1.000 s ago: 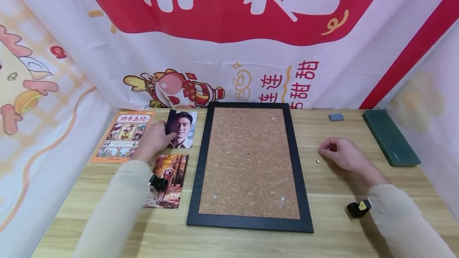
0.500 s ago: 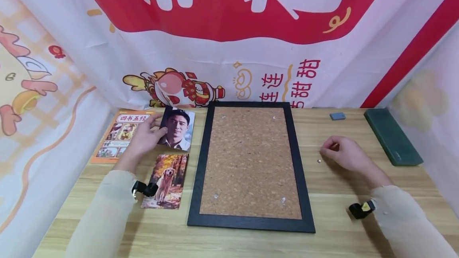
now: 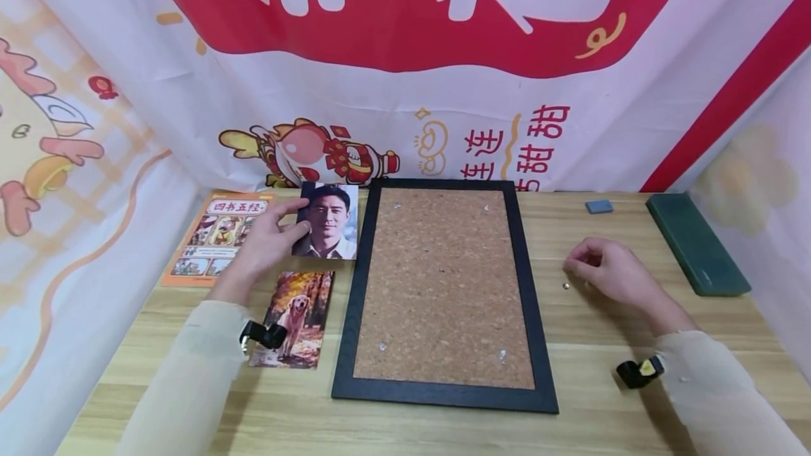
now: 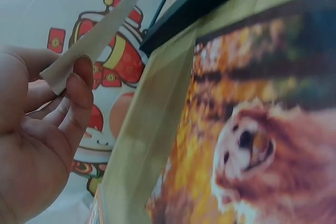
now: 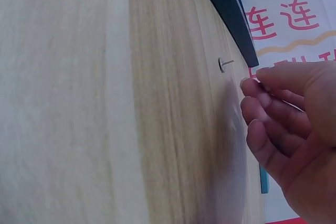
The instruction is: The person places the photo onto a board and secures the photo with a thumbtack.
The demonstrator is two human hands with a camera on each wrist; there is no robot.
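The left hand (image 3: 262, 245) pinches the left edge of a portrait photo (image 3: 329, 224) between thumb and fingers. This photo (image 4: 94, 40) is seen nearly edge-on in the left wrist view, lifted off the table. Below it a dog photo (image 3: 294, 322) lies flat, left of a black-framed cork board (image 3: 443, 287). Right of the board, the right hand (image 3: 611, 273) hovers low over the table, its fingers loosely curled, with nothing visible in them. A small metal thumbtack (image 5: 222, 65) lies near those fingertips, its pin showing.
An orange comic-style booklet (image 3: 205, 248) lies at the far left. A blue block (image 3: 599, 207) and a dark green case (image 3: 697, 245) lie at the right back. Several clear pins stick in the cork. A printed cloth (image 3: 393, 100) hangs behind the table.
The left hand has lifted the portrait photo, first moving it slightly left, then right toward the board. The right hand has barely moved.
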